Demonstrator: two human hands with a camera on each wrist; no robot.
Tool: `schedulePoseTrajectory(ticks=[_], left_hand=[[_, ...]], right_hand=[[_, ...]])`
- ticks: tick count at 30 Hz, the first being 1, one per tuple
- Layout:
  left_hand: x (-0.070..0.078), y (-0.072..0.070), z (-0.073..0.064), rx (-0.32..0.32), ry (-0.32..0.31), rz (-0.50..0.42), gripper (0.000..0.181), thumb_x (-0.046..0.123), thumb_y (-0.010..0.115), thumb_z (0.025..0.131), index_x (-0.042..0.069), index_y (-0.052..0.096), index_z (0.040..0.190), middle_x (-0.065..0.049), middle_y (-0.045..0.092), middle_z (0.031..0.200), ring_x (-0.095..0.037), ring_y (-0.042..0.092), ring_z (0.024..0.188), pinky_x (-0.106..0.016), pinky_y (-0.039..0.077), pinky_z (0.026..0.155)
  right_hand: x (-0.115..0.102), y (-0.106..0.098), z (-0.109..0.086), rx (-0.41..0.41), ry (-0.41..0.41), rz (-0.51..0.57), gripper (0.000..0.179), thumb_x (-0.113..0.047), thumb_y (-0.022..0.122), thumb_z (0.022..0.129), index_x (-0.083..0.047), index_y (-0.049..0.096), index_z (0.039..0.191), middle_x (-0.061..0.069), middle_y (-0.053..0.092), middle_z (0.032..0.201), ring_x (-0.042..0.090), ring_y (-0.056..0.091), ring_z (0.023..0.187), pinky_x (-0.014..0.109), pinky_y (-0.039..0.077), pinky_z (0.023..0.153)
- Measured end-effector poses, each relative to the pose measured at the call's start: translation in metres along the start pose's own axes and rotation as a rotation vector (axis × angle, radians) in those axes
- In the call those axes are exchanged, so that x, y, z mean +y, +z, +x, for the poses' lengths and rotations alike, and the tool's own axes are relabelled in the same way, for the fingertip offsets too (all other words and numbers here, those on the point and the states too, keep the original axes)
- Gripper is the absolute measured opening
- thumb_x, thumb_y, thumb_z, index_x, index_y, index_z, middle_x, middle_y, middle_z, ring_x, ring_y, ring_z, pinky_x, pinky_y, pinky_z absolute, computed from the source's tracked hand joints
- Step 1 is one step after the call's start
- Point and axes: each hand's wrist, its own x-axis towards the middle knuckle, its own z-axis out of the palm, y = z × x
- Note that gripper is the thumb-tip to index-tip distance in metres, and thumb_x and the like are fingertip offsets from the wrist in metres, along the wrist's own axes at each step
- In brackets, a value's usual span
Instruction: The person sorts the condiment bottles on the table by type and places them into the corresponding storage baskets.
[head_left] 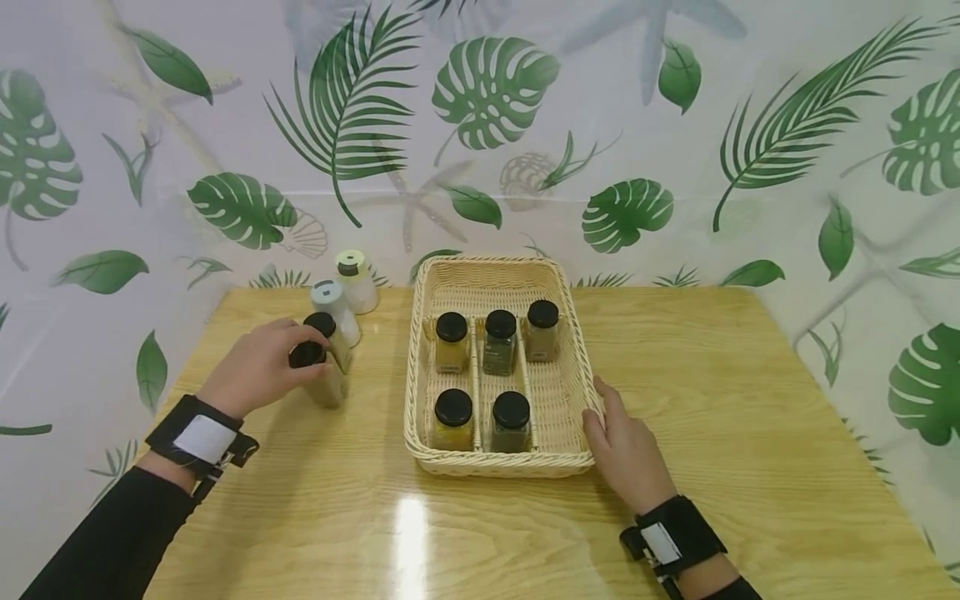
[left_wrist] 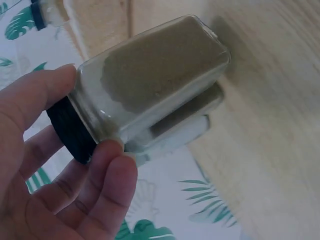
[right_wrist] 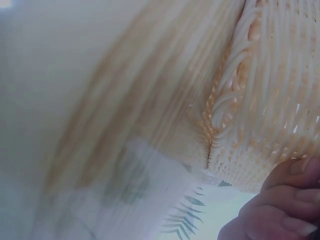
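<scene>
My left hand (head_left: 258, 362) grips a square glass jar (left_wrist: 155, 75) by its black lid, thumb on one side and fingers on the other. Brownish powder fills much of this jar. Right behind it stands another black-lidded jar (head_left: 330, 340), partly covered by the hand. On the right, my right hand (head_left: 630, 450) holds the right side of a wicker basket (head_left: 415, 367) near its front corner, thumb at the rim. Fingers (right_wrist: 285, 205) lie against the woven outer wall in the right wrist view. Inside the basket, several black-lidded jars (head_left: 452, 343) stand in two rows between woven dividers.
Two white-bodied shakers stand at the back left: one with a grey-blue top (head_left: 336, 310), one with a pale yellow top (head_left: 357, 283). The wooden table (head_left: 705, 375) meets a leaf-patterned cloth (head_left: 525, 200) at its back edge.
</scene>
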Motion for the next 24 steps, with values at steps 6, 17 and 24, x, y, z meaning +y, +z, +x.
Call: schedulePoseTrajectory(ticks=[6,17,24], left_hand=[[0.016,-0.020,0.007,0.063,0.037,-0.042,0.033,0.035,0.072,0.083,0.014,0.067,0.108,-0.007,0.060,0.098,-0.022,0.054,0.080,-0.039,0.046,0.065],[0.057,-0.039,0.037,0.142,0.152,-0.054,0.029,0.032,0.072,0.082,0.015,0.067,0.105,-0.003,0.060,0.097,-0.019,0.055,0.080,-0.036,0.047,0.063],[0.086,-0.042,0.057,0.164,0.218,-0.084,0.031,0.033,0.071,0.083,0.015,0.066,0.107,-0.002,0.060,0.096,-0.018,0.053,0.078,-0.034,0.046,0.061]], right_hand=[[0.000,0.002,-0.001,0.019,-0.014,-0.004,0.050,-0.026,0.043,0.101,-0.002,0.032,0.144,-0.004,0.036,0.048,0.009,0.029,0.036,0.029,0.027,0.034],[0.003,0.002,-0.005,0.018,-0.005,0.018,0.050,-0.027,0.043,0.101,-0.002,0.032,0.144,-0.004,0.036,0.049,0.009,0.029,0.036,0.029,0.027,0.034],[0.003,0.001,-0.002,0.012,-0.016,0.014,0.051,-0.028,0.043,0.102,-0.003,0.031,0.144,-0.005,0.036,0.048,0.009,0.029,0.036,0.028,0.027,0.034]])
